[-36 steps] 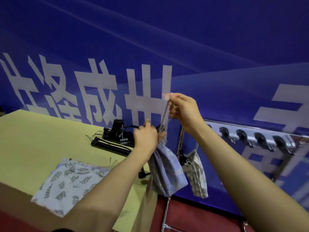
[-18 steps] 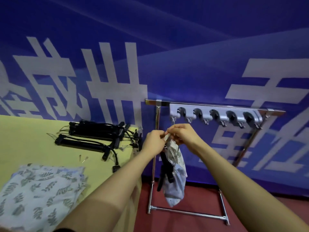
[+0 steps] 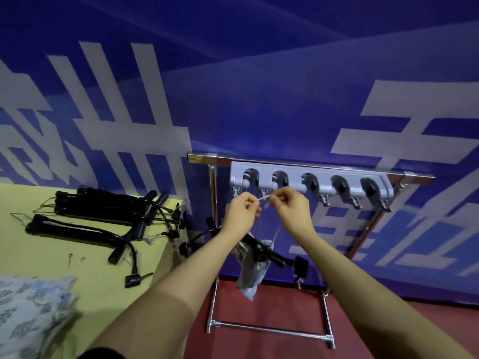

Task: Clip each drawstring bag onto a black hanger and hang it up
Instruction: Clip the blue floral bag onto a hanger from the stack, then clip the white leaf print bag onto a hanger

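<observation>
The left hand [image 3: 239, 212] and right hand [image 3: 291, 207] are pinching the thin hook [image 3: 265, 198] just below the grey rack [image 3: 309, 183]. The drawstring bag [image 3: 250, 272] is dangling under them, clipped on a black hanger [image 3: 261, 248]. If the fingers are slipping, the bag may be falling to the floor.

Deep blue banner wall [image 3: 259, 73] across the whole back, big pale characters printed over it. Dark red floor [image 3: 272, 304] below. Yellow-green table [image 3: 33, 244] at the left, its right edge just beside a chrome rack [image 3: 213, 203]. Grey holder strip [image 3: 308, 177] along the rack's top bar, with a row of dark rounded clips. Even light, bluish cast.
</observation>
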Demonstrator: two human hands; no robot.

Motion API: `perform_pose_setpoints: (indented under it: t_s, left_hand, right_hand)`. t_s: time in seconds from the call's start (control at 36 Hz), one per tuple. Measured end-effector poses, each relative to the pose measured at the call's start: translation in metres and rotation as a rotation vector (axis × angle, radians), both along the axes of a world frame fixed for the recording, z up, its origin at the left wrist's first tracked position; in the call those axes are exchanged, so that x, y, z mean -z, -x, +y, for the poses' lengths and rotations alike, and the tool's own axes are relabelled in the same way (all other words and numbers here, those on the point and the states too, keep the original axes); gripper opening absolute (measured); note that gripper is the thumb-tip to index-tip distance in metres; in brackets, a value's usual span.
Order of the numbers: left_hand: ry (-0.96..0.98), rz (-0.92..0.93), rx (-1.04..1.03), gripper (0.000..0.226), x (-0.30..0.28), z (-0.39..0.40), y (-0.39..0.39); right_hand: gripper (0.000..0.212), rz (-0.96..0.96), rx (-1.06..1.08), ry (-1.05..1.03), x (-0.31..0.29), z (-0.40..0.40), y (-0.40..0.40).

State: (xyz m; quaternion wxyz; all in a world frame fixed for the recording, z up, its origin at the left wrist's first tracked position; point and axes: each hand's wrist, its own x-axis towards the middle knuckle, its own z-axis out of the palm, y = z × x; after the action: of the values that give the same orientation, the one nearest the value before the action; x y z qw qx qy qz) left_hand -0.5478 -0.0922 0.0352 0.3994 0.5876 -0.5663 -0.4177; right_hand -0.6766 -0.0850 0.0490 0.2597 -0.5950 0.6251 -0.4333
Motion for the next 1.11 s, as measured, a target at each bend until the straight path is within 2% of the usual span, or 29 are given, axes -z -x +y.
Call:
perform_pose_setpoints:
  t_s: [0.17, 0.25, 0.39, 0.53, 0.69, 0.86, 1.11]
  left_hand:
    - [-0.015, 0.037, -0.211, 0.034, 0.01, -0.037, 0.02]
    - [-0.062, 0.005, -0.229, 0.026, 0.02, -0.045, 0.025]
    - [-0.116, -0.166, -0.207, 0.023, 0.046, -0.046, 0.024]
    - [-0.099, -0.307, -0.166, 0.02, 0.04, -0.043, 0.019]
    - [-0.066, -0.342, -0.183, 0.015, 0.023, -0.029, 0.002]
    - [-0.035, -0.347, -0.177, 0.015, 0.008, -0.011, -0.033]
    - [-0.014, -0.385, -0.216, 0.014, 0.001, 0.055, -0.147]
  right_hand:
    - [0.01, 0.142, -0.054, -0.027, 0.01, -0.039, 0.005]
    - [0.015, 0.223, -0.069, -0.108, 0.023, -0.052, 0.007]
    - [0.014, 0.308, -0.129, -0.216, 0.043, -0.056, 0.01]
    - [0.014, 0.392, -0.077, -0.191, 0.04, -0.052, 0.007]
    - [0.004, 0.27, -0.06, -0.13, 0.032, -0.037, -0.005]
    - [0.014, 0.225, -0.097, -0.079, 0.019, -0.018, -0.034]
    - [0.012, 0.155, -0.241, -0.104, 0.024, 0.023, -0.143]
